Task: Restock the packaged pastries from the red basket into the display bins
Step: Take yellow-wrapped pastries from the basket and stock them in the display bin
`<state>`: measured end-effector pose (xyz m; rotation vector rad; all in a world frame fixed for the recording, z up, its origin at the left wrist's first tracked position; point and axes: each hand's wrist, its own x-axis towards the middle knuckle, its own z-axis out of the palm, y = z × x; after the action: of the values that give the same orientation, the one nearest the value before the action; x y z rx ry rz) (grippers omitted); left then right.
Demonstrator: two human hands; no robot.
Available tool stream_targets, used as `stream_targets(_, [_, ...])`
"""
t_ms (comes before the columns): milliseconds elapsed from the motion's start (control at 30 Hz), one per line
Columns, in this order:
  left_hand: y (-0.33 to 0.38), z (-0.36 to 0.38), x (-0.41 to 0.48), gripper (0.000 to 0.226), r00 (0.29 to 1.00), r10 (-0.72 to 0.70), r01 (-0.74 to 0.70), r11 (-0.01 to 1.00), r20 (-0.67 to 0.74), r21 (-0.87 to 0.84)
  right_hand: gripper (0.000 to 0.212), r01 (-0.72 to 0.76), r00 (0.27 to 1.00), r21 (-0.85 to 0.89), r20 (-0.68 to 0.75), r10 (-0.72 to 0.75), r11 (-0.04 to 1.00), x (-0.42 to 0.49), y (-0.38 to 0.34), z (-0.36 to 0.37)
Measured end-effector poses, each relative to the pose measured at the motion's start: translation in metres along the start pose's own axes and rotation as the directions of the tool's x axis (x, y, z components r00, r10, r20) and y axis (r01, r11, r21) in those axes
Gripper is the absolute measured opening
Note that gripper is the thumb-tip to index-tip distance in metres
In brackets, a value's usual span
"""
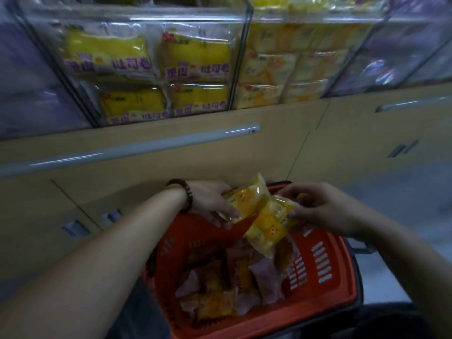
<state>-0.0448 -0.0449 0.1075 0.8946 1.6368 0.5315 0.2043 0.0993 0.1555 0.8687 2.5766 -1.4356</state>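
The red basket (pixel 325 287) stands on the floor below me with several orange and pink pastry packets (pixel 234 285) inside. Above its far rim my left hand (pixel 210 201) grips one yellow pastry packet (pixel 247 199). A second yellow packet (pixel 269 223) hangs from the pinching fingers of my right hand (pixel 320 206), its lower end over the basket. The two packets touch. Clear display bins (pixel 151 69) above hold yellow packets, and the bin to their right (pixel 281 69) holds paler yellow ones.
Beige cabinet doors (pixel 171 162) with long silver handles (pixel 137 148) run under the bins. Purple packets fill the bins at far left (pixel 29 94) and far right (pixel 391 57). Grey floor (pixel 403 196) lies to the right of the basket.
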Motion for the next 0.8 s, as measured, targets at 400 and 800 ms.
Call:
stream_targets(400, [0.009,0.01,-0.013,0.08,0.974,0.104,-0.169,0.924,-0.201,-0.342,0.016,0.212,0.955,0.374,-0.277,-0.109,0.903,-0.007,0.013,-0.013])
stream_targets(800, [0.022,0.065,-0.007,0.105,0.958,0.211,-0.171,0.963,-0.193,0.208,0.045,0.249,0.943,0.013,-0.231,-0.24,0.968,-0.001,-0.006,0.028])
